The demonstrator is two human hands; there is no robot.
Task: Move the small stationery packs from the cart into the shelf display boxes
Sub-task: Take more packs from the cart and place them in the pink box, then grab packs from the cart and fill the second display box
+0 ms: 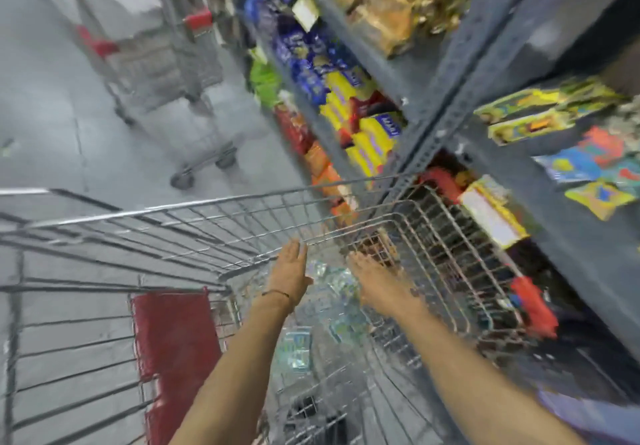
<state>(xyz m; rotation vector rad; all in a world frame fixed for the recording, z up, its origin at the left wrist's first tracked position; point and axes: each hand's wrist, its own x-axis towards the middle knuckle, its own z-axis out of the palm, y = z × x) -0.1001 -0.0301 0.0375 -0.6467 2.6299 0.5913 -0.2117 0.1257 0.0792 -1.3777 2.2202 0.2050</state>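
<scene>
Stationery packs [330,292]: small, pale blue-green, shiny, blurred, lying loose in the wire cart [450,247] bottom. I see the left hand [289,271] flat, fingers spread, over the packs. Right hand [374,280] spread too, holding nothing; contact with packs unclear.

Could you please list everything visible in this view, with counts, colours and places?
cart: one, silver wire, red flap, directly below.
stationery packs: several, pale clear-wrapped, blurred, in the cart's basket.
second cart: one, silver, red handle, up the aisle.
shelving: grey metal, right side.
yellow packets: several, middle shelf.
blue packets: several, farther along.
colourful boxes: a few, yellow-green, right shelf.
floor: grey.
left hand: open, inside the cart.
right hand: open, above the packs.
</scene>
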